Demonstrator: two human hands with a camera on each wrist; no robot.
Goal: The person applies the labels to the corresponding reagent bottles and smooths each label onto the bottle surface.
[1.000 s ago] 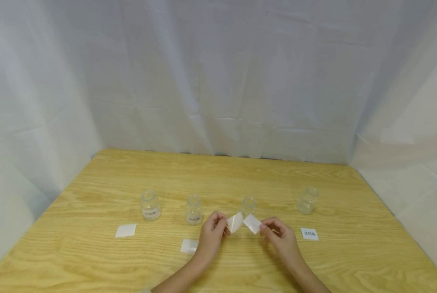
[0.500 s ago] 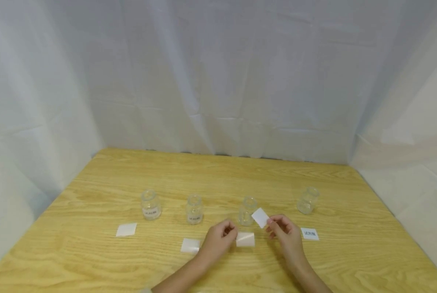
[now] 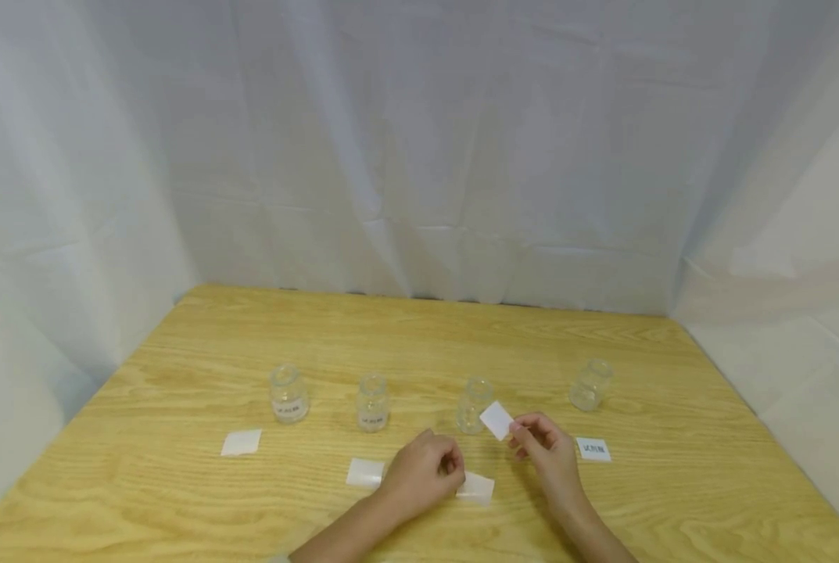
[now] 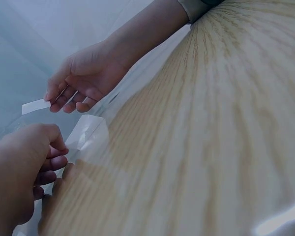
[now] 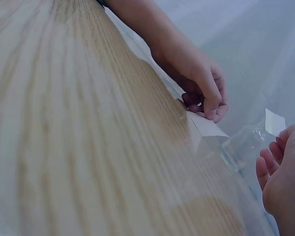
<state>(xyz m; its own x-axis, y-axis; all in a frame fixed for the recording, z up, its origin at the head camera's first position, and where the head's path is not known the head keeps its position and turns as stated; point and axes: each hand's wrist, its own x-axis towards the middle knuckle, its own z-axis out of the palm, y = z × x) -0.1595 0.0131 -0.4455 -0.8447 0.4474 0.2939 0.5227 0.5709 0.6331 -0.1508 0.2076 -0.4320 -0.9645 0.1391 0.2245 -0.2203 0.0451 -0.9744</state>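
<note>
My right hand pinches a white label by one corner between thumb and fingertips, raised in front of a small glass bottle. Its visible side looks blank in the head view. Low over the wooden table, my left hand has its thumb and forefinger at the edge of a glossy white backing paper. That paper, creased across in the left wrist view, lies at or just above the tabletop. The left hand's other fingers are curled in.
Two glass bottles at left bear printed labels; a bottle at right shows none. A printed label lies right of my right hand. White papers lie at left. White curtains surround the table.
The label and backing paper, close together a second ago, are now apart. My left hand has lowered the backing paper toward me; my right hand moved slightly right with the label.
</note>
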